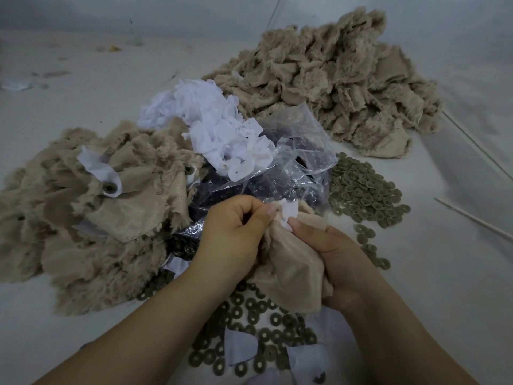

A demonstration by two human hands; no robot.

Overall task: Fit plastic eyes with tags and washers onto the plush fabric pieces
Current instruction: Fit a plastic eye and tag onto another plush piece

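I hold one beige plush fabric piece (pixel 288 270) in the middle foreground, its smooth backing facing up. My left hand (pixel 236 232) pinches its top edge with curled fingers. My right hand (pixel 336 262) grips the piece from the right, the thumb pressing a small white tag (pixel 290 213) against the fabric. No plastic eye is visible on this piece. A clear plastic bag (pixel 294 162) holding dark plastic eyes lies just behind my hands. Olive washers (pixel 363 190) are spread to the right and below my wrists (pixel 249 323).
A heap of plush pieces with tags and fitted eyes (pixel 91 218) lies at the left. A larger beige plush heap (pixel 333 87) sits at the back right. White tags (pixel 219 126) are piled in the centre. Thin white sticks (pixel 477 220) lie at the right on the white table.
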